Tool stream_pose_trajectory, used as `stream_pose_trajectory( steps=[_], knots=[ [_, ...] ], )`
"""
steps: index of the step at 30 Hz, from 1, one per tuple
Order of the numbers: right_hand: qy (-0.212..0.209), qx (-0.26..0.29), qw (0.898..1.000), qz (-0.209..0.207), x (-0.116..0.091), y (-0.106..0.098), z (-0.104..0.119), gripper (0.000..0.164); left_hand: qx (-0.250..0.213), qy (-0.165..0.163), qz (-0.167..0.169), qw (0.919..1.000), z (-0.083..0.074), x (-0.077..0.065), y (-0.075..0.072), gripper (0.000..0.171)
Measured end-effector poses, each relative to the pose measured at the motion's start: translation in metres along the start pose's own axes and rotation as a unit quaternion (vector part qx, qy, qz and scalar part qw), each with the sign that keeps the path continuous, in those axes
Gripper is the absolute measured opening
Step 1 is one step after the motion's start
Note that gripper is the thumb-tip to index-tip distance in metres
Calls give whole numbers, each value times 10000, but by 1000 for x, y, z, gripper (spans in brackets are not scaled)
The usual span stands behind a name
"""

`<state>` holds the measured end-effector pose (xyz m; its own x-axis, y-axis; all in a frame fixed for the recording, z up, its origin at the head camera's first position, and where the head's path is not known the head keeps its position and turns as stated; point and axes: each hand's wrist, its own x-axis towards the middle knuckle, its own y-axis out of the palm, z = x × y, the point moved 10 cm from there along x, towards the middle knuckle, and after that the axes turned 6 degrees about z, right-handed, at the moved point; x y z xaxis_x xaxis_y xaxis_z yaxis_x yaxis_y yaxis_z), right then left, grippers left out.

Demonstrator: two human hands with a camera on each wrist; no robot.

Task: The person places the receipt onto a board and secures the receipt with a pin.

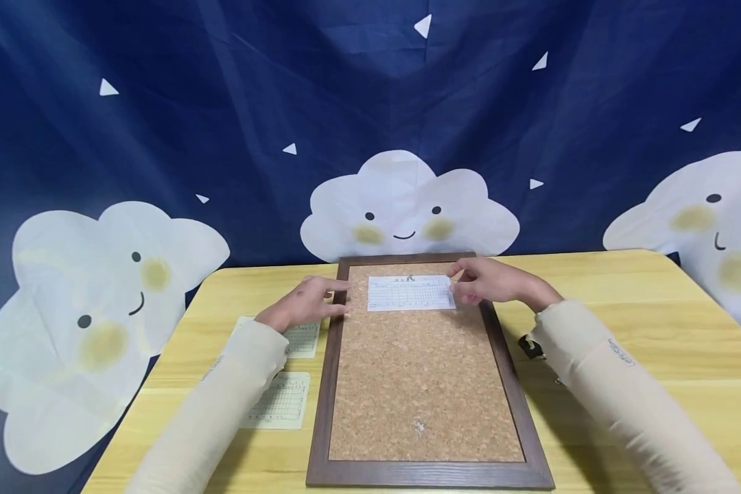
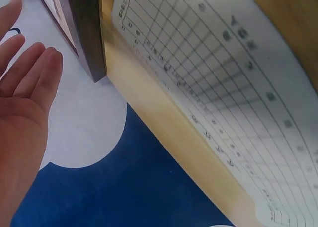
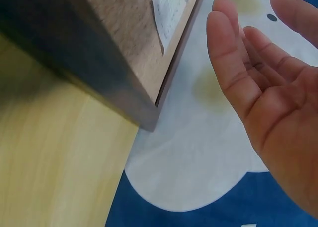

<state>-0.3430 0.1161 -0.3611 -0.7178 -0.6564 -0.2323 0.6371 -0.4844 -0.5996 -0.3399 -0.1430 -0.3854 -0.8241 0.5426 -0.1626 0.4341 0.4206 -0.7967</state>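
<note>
A white sheet (image 1: 411, 293) lies near the top of a corkboard (image 1: 426, 384) at the frame's centre. At its right edge, a person's right hand (image 1: 500, 278) curves loosely, fingers parted and empty; whether they touch the paper cannot be told. The left hand (image 1: 305, 302), thumb and fingers spread, holds nothing over the board's left rim. Two cards (image 1: 303, 339) (image 1: 284, 405) sit lower left.

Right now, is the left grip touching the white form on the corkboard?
Apart. The head view shows bare corkboard between the left grip and the left edge of the white form.
</note>
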Motion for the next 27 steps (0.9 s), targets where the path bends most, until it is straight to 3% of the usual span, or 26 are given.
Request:
stream_pose_trajectory(
  steps=[11,23,27],
  knots=[
    [-83,62,9994,-323,-43,-14,-12,41,76,89,-98,9999,5,-17,-9,58],
    [-271,114,9990,-349,-71,-10,-20,45,-292,27,-323,9990,17,-37,-13,61],
    [-414,303,9981,-329,-79,-8,-21,45,-470,167,-511,9974,19,-46,-17,61]
  ],
)
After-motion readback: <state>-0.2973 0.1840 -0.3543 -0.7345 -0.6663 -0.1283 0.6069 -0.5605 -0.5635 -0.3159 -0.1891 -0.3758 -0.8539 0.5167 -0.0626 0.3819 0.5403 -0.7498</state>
